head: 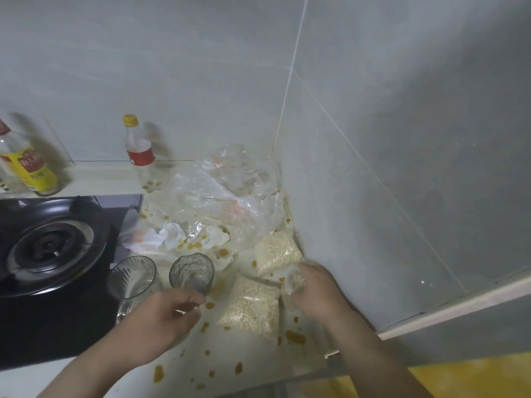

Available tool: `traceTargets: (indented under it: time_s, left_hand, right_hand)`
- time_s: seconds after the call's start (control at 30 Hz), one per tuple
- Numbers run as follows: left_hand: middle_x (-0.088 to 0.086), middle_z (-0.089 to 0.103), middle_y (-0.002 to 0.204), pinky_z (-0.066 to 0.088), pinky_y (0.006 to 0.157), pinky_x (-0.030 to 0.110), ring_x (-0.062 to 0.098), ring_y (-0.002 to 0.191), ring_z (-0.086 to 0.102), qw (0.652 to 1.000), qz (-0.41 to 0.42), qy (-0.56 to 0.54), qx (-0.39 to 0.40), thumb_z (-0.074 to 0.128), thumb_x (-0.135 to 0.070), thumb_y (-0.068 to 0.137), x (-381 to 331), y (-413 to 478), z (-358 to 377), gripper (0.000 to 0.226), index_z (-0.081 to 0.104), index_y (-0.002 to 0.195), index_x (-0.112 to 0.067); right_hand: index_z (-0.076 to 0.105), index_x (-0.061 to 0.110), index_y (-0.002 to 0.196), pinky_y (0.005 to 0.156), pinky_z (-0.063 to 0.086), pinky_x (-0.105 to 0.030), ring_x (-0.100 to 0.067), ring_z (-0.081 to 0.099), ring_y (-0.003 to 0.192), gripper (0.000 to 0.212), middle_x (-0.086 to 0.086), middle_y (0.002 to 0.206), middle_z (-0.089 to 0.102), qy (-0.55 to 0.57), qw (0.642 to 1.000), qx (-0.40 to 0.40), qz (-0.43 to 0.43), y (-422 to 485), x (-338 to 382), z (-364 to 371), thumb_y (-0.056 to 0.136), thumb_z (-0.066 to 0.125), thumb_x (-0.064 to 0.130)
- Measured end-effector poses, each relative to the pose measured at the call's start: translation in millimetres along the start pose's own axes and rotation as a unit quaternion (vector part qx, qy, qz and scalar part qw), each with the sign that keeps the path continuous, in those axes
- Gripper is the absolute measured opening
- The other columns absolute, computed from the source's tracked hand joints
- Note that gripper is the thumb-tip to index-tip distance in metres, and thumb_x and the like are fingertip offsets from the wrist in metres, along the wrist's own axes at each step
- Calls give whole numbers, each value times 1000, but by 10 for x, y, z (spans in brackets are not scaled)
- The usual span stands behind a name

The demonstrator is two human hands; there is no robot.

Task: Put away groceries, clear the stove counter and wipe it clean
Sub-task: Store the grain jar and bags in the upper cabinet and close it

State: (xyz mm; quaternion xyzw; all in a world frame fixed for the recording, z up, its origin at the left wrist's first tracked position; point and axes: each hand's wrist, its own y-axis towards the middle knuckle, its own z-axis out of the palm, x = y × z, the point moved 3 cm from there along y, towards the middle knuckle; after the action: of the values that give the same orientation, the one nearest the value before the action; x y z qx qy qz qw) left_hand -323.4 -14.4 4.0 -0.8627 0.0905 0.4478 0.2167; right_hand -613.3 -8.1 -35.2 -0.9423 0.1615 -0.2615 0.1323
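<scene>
1. My right hand is at the right side of the pale, sauce-spattered worktop, close to the grey tiled wall. Its fingers are curled tight on a small clear plastic bag of pale grains, which they grip.
2. A second grain-filled plastic bag lies just behind that one, against the wall. A third, flatter grain bag lies between my two hands.
3. My left hand has its fingers bent, and the tips touch the near base of a grey textured drinking glass. I cannot tell whether they actually hold it.
4. A plain clear drinking glass stands just left of the textured one, at the edge of the black gas stove.
5. Behind the glasses lie a crumpled white paper tissue, stained orange, and a large crumpled transparent plastic bag that fills the corner.
6. At the back wall stand a clear bottle with a yellow cap and red label and, well to its left, a clear bottle with a yellow label.
7. Orange-brown sauce drops dot the worktop around the grain bags and near the front edge.
</scene>
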Motion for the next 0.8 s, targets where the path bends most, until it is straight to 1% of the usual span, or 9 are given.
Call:
traceTargets:
  time_s: [0.13, 0.23, 0.37, 0.47, 0.57, 0.63, 0.67, 0.73, 0.8]
  left_hand:
    - [-3, 71, 93, 50, 79, 18, 2, 86, 66, 1000, 2, 9, 6, 67, -17, 84, -4, -13, -9, 40, 59, 92, -55]
    - [-11, 70, 90, 50, 82, 19, 0, 85, 65, 1000, 14, 19, 9, 68, -17, 83, -23, -15, -18, 39, 59, 92, -53]
    - [-27, 65, 91, 49, 84, 18, -1, 87, 64, 999, 25, 28, 25, 68, -14, 84, -25, -5, 7, 36, 62, 95, -48]
    - [-27, 66, 89, 51, 82, 21, -3, 82, 64, 999, 25, 25, 31, 67, -16, 84, -24, 14, 42, 18, 70, 87, -34]
    - [-23, 67, 87, 54, 74, 24, -1, 78, 64, 999, 35, 2, 40, 67, -18, 85, -115, 41, 142, 15, 69, 86, -33]
    - [-23, 67, 88, 52, 82, 23, -3, 87, 64, 998, 52, -4, 44, 69, -23, 83, -190, 97, 247, 16, 66, 88, -37]
    - [-25, 66, 92, 51, 85, 21, -5, 93, 61, 997, 63, -7, 45, 71, -28, 80, -242, 121, 296, 21, 62, 92, -42]
    - [-30, 56, 113, 45, 92, 15, -10, 109, 53, 995, 80, -31, 52, 75, -43, 70, -351, 160, 371, 49, 51, 113, -48]
    - [-30, 52, 123, 42, 96, 14, -11, 113, 49, 991, 96, -61, 67, 79, -47, 61, -476, 175, 389, 74, 44, 127, -46]
  right_hand:
    - [59, 17, 119, 90, 46, -20, -15, 56, 109, 44, 3, 120, 57, -19, 1000, 10, 2, 47, 28, -6, 76, 68, 16]
    - [52, 16, 129, 90, 47, -20, -17, 56, 113, 56, 1, 125, 57, -25, 1000, -5, 13, 32, 45, 9, 76, 69, 22]
    - [50, 21, 130, 86, 47, -22, -18, 56, 110, 61, 2, 121, 58, -58, 997, -55, 2, -62, 103, 8, 74, 69, 34]
    - [49, 25, 127, 79, 46, -19, -14, 56, 102, 63, 5, 115, 54, -55, 994, -89, -4, -172, 170, -89, 68, 68, 40]
    - [45, 29, 130, 85, 49, -24, -15, 54, 105, 70, 4, 118, 48, -32, 995, -97, 3, -315, 270, -261, 65, 66, 44]
    - [42, 36, 130, 83, 49, -25, -13, 51, 105, 68, 9, 116, 46, -20, 996, -85, -7, -425, 376, -367, 66, 63, 44]
    - [41, 38, 130, 77, 48, -21, -11, 52, 102, 66, 11, 116, 47, -1, 997, -75, -15, -488, 452, -417, 68, 64, 42]
    - [43, 41, 124, 66, 42, -15, -8, 55, 97, 60, 16, 117, 52, 70, 996, -52, -37, -593, 612, -479, 69, 67, 35]
    - [47, 45, 113, 70, 47, -18, -2, 58, 94, 53, 20, 109, 56, 143, 987, -31, -63, -675, 780, -522, 66, 69, 31]
